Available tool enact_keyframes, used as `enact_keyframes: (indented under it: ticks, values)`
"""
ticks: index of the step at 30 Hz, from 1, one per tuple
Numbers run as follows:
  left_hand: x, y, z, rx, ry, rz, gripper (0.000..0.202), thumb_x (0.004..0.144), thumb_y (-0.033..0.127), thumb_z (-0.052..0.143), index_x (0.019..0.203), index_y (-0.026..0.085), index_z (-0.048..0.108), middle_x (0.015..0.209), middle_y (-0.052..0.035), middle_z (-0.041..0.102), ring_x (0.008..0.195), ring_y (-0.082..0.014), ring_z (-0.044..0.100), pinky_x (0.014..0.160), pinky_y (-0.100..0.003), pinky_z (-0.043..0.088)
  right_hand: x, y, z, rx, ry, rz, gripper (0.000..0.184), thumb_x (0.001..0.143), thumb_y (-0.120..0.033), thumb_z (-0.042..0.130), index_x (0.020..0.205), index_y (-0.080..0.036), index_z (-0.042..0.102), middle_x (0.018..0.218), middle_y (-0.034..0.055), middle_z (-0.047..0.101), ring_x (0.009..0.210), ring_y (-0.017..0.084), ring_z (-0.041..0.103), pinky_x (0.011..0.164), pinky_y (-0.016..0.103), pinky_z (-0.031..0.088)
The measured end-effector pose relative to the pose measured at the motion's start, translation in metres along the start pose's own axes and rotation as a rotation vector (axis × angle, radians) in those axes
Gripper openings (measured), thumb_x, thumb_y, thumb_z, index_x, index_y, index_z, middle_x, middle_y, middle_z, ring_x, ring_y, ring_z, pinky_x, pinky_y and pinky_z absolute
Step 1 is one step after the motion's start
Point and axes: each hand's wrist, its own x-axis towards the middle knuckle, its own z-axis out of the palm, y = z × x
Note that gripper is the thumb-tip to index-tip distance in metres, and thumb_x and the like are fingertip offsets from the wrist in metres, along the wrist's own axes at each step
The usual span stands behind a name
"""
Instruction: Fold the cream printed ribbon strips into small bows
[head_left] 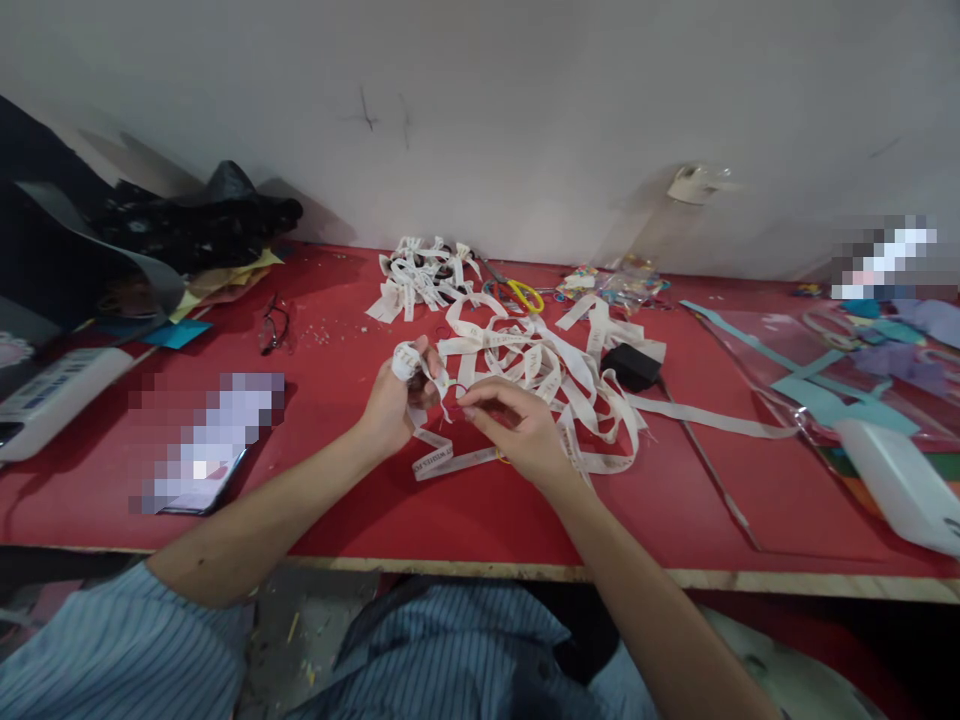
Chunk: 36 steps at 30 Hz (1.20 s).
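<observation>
My left hand (396,400) is closed around a gathered bunch of white printed ribbon (406,362), whose tail hangs down and folds on the red table below. My right hand (517,420) pinches with thumb and forefinger at a thin dark red loop (460,389), which looks like a small elastic band or thread, right beside the ribbon's end. Behind the hands lies a loose tangle of the same printed ribbon (525,350). Farther back sits a pile of tied white ribbon bows (420,275).
Yellow-handled scissors (526,296) lie behind the tangle. A black block (631,367) rests at its right. Eyeglasses (274,325) and a phone (217,450) are on the left. At right are a white box (896,480) and plastic bags with blue strips (814,400). A wall rises behind.
</observation>
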Motion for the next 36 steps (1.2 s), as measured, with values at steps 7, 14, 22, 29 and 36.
enact_keyframes:
  ticks: [7, 14, 22, 29, 36]
  values:
    - [0.003, 0.009, -0.004, -0.036, 0.055, 0.197, 0.04, 0.083, 0.045, 0.052, 0.055, 0.017, 0.045, 0.046, 0.0055, 0.034, 0.037, -0.0042, 0.023, 0.037, -0.022, 0.014, 0.0, 0.006, 0.001, -0.078, 0.002, 0.027, 0.01, 0.082, -0.018, 0.056, 0.086, -0.021, 0.065, 0.088, 0.0027, 0.066, 0.083, 0.014, 0.062, 0.074, 0.027, 0.049]
    - [0.005, 0.015, -0.005, -0.027, 0.125, 0.274, 0.045, 0.082, 0.05, 0.053, 0.053, 0.017, 0.043, 0.048, 0.0044, 0.036, 0.041, -0.0044, 0.027, 0.039, -0.025, 0.012, 0.0, 0.01, 0.002, -0.126, -0.055, 0.061, 0.011, 0.082, -0.017, 0.056, 0.085, -0.021, 0.066, 0.087, 0.0021, 0.067, 0.082, 0.014, 0.063, 0.073, 0.027, 0.048]
    - [0.006, 0.0, -0.01, 0.233, 0.093, 0.385, 0.044, 0.081, 0.048, 0.055, 0.051, 0.017, 0.048, 0.051, 0.0025, 0.043, 0.043, -0.0057, 0.035, 0.039, -0.022, 0.022, 0.001, 0.006, 0.002, 0.011, -0.02, 0.152, 0.007, 0.079, -0.022, 0.061, 0.083, -0.02, 0.066, 0.086, 0.002, 0.068, 0.083, 0.015, 0.063, 0.075, 0.028, 0.05]
    - [0.001, 0.0, -0.009, 0.469, -0.015, 0.374, 0.039, 0.083, 0.04, 0.055, 0.052, 0.016, 0.053, 0.054, 0.0009, 0.049, 0.048, -0.0076, 0.042, 0.046, -0.021, 0.034, 0.001, 0.006, 0.0, 0.123, 0.016, 0.183, 0.007, 0.077, -0.023, 0.064, 0.083, -0.02, 0.067, 0.088, 0.0031, 0.068, 0.086, 0.016, 0.063, 0.08, 0.031, 0.05]
    - [0.001, -0.002, -0.007, 0.475, -0.108, 0.277, 0.035, 0.082, 0.037, 0.055, 0.054, 0.016, 0.055, 0.056, 0.0016, 0.048, 0.055, -0.0092, 0.044, 0.053, -0.022, 0.036, 0.003, 0.007, 0.001, 0.184, 0.039, 0.175, 0.006, 0.075, -0.022, 0.068, 0.08, -0.022, 0.07, 0.088, 0.0014, 0.069, 0.086, 0.014, 0.063, 0.081, 0.028, 0.05]
